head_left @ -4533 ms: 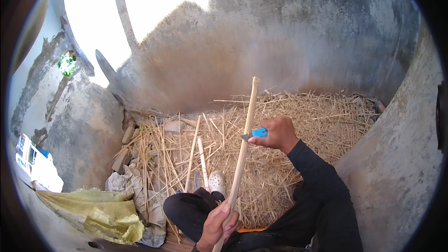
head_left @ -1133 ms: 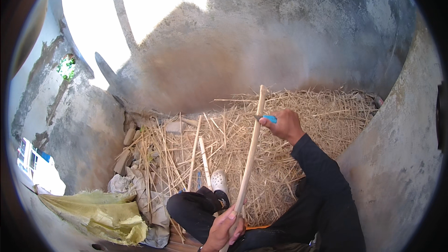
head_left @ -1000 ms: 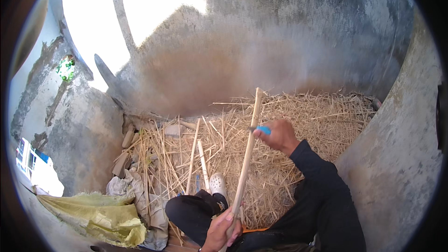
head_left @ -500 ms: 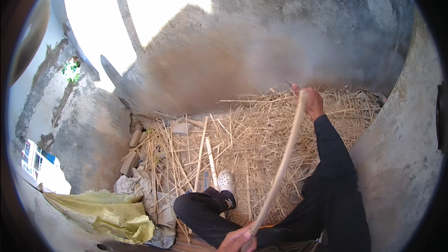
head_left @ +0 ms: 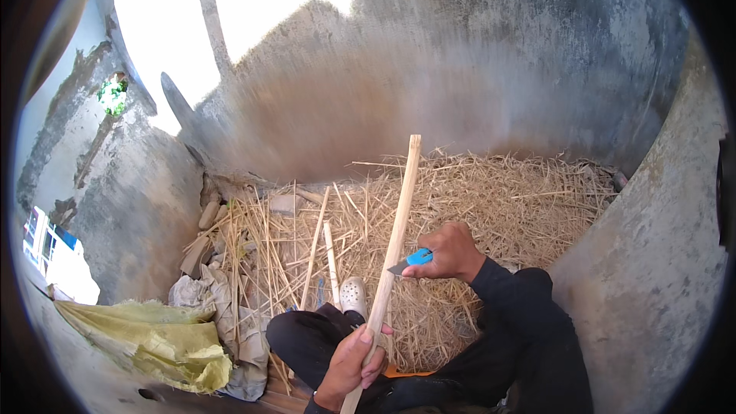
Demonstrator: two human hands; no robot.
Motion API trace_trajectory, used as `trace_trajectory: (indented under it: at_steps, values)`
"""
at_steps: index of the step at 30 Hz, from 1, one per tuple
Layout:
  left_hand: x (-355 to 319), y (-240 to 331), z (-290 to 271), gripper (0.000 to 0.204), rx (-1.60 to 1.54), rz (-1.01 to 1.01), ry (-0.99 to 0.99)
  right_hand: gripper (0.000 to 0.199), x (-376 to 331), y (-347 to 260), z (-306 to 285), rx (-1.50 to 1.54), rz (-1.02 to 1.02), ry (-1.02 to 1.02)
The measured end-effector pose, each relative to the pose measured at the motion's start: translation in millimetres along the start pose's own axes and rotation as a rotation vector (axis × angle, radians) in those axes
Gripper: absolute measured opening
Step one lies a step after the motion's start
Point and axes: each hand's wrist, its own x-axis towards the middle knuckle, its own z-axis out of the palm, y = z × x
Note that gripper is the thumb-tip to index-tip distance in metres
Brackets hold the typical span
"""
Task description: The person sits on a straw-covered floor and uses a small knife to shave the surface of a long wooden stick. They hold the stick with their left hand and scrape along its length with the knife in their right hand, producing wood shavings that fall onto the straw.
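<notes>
A long, pale wooden strip [head_left: 400,218] slants upward from the lower edge, its far end standing above the straw. Near its lower end my left hand [head_left: 354,360] is wrapped around it, thumb along the side. My right hand [head_left: 452,251] grips a utility knife [head_left: 418,257] with a blue handle. The knife's dark blade touches or nearly touches the strip's right side about midway along; exact contact is hard to make out. Most of the handle is hidden in my fist.
Straw and thin shavings [head_left: 506,199] cover the floor. Two loose strips [head_left: 331,261] lie left of my white clog [head_left: 353,296]. A yellow woven sack [head_left: 153,341] rests at lower left beside a grey crumpled sack [head_left: 249,345]. Concrete walls [head_left: 475,69] stand ahead and right.
My right hand has come down and closer from the strip's far end to its middle, so the blue knife shows. My left hand has moved up and left, and the strip stands steeper.
</notes>
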Motion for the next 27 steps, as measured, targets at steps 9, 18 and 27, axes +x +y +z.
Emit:
trace_trajectory:
  at_steps: [9, 18, 27]
  values:
    - [7, 4, 8, 0.040, -0.077, 0.011, -0.013, 0.075, 4, 8, -2, -0.049, -0.007, 0.104]
    - [3, -4, 3, 0.037, -0.372, -0.067, -0.002, 0.075, 10, 23, 18, -0.121, 0.008, 0.151]
    - [-10, -21, -9, 0.035, -0.556, -0.069, -0.038, 0.078, 8, 14, 25, 0.000, 0.126, -0.016]
